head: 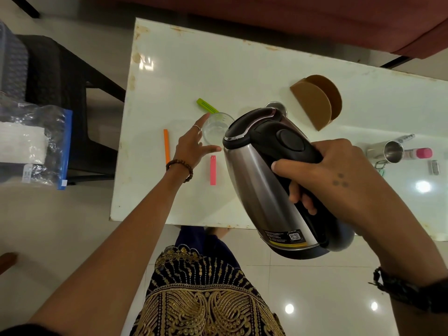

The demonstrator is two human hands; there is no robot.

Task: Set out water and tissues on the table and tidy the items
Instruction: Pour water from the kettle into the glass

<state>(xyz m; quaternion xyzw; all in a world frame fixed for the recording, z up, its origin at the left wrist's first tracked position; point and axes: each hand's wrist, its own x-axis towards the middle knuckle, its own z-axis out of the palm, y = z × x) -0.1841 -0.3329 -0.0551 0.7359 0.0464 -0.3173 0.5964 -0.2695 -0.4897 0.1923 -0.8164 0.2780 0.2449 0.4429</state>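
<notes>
Water is not yet visibly poured: right hand (322,175) grips tilted electric kettle (266,180) over clear glass (213,128), steadied by spread left hand (191,146); tissue holder (317,100) looks empty.

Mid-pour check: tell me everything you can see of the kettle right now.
The kettle is brushed steel with a black lid, black handle and dark base; a label with a QR code sits near its bottom. It is off the table, tilted with its spout toward the clear glass. The right hand grips the handle, thumb lying along its top. The lid looks closed. No water stream is visible, and the spout itself is hidden. The left hand is at the glass, not the kettle.
</notes>
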